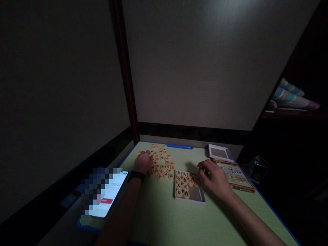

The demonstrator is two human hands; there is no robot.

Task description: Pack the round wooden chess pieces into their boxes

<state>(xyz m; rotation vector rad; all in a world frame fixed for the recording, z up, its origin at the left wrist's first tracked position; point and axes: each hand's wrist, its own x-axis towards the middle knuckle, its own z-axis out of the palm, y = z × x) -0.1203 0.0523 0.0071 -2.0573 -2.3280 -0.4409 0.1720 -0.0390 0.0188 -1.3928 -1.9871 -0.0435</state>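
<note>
Open box: sits on the green surface (pixel 159 215), so I'm using the box (pixel 195 195) as the middle of my clock. Round pieces fill its 9 to 12 o'clock part, mostly dark characters plus some red; bare brown bottom shows around 4.
Loose pieces: a messy patch of round wooden pieces (pixel 162 167) out at 10 to 11 o'clock, red and dark characters mixed, some touching, some apart.
Left hand: at 10 o'clock, my left hand (pixel 142 162) is down on the near-left side of that patch. The back of it hides the fingers, so can't tell if I've pinched one. Dark band (pixel 137 175) on the wrist.
Right hand: my right hand (pixel 214 176) is at 2 o'clock, just beside the box, fingers loosely bent with a gap at the thumb.
Printed box: picture-covered box (pixel 237 175) towards 2 to 3 o'clock, past my right hand.
White tray: shallow white-sided tray (pixel 219 153) at 1 o'clock, by the far end of the printed box.
Phone: lit phone (pixel 112 191) over at 9, partly pixelated.
</note>
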